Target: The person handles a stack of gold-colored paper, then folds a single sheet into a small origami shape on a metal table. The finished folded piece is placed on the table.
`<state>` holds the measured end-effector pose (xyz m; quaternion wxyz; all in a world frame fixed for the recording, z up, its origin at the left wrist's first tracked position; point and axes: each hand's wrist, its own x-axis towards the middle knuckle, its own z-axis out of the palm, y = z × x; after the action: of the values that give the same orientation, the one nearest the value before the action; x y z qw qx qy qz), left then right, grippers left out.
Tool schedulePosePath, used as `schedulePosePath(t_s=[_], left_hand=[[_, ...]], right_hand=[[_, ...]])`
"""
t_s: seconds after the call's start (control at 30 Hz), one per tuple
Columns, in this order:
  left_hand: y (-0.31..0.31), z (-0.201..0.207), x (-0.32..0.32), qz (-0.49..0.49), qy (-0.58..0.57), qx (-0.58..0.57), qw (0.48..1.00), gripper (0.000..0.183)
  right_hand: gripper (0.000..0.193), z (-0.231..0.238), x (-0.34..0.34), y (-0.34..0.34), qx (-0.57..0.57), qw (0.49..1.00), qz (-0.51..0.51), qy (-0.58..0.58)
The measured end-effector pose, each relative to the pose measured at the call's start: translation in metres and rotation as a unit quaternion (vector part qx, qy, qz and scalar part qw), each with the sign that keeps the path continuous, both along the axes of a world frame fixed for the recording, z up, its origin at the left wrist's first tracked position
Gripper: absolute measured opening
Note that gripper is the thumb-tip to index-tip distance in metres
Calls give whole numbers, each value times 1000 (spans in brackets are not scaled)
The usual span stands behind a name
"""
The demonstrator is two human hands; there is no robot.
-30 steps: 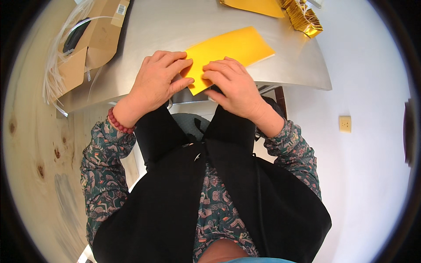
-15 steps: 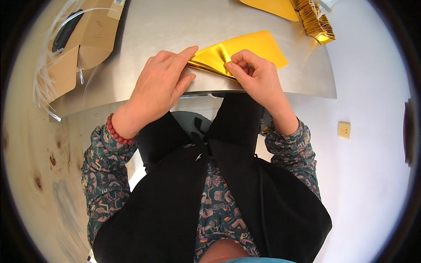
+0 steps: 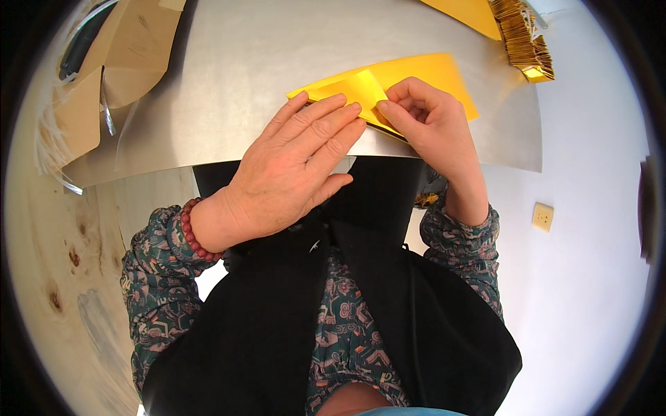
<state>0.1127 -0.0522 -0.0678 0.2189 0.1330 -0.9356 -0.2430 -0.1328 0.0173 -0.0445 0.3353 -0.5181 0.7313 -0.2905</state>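
Note:
A sheet of shiny gold foil paper (image 3: 436, 78) lies at the near edge of the metal table, with a part folded over on its left side. My left hand (image 3: 291, 159) rests flat on the folded part, fingers stretched out and the thumb spread toward me. My right hand (image 3: 427, 121) pinches the corner of the folded flap between thumb and forefinger. The other fingers of that hand are curled in. Part of the fold is hidden beneath my left fingers.
A stack of folded gold paper pieces (image 3: 524, 43) stands at the table's far right, beside more gold sheets (image 3: 472, 15). An opened cardboard box (image 3: 135, 62) with clear plastic strips (image 3: 55, 135) and a black object (image 3: 83, 43) sits at the left. The metal table's (image 3: 243, 83) near edge curves before me.
My left hand has slid right and flattened its fingers over the fold. My right hand has shifted slightly right, still pinching the flap. The view has moved a little.

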Motion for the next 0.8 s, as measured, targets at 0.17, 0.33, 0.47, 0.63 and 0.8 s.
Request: schedulePosePath(t_s=[0.17, 0.33, 0.47, 0.63, 0.8], left_hand=[[-2, -3, 4, -9, -28, 30, 999, 79], [-1, -4, 6, -17, -31, 52, 998, 89], [-1, -4, 10, -29, -42, 68, 996, 96], [-4, -6, 14, -46, -22, 83, 995, 96], [-3, -6, 17, -36, -50, 73, 995, 95]], right_hand=[[10, 0, 1, -3, 12, 999, -16, -26], [8, 1, 6, -3, 28, 997, -41, -56], [11, -2, 14, -3, 0, 994, -79, -82], [12, -1, 15, -4, 8, 993, -84, -87], [11, -1, 15, -4, -7, 993, -74, -88]])
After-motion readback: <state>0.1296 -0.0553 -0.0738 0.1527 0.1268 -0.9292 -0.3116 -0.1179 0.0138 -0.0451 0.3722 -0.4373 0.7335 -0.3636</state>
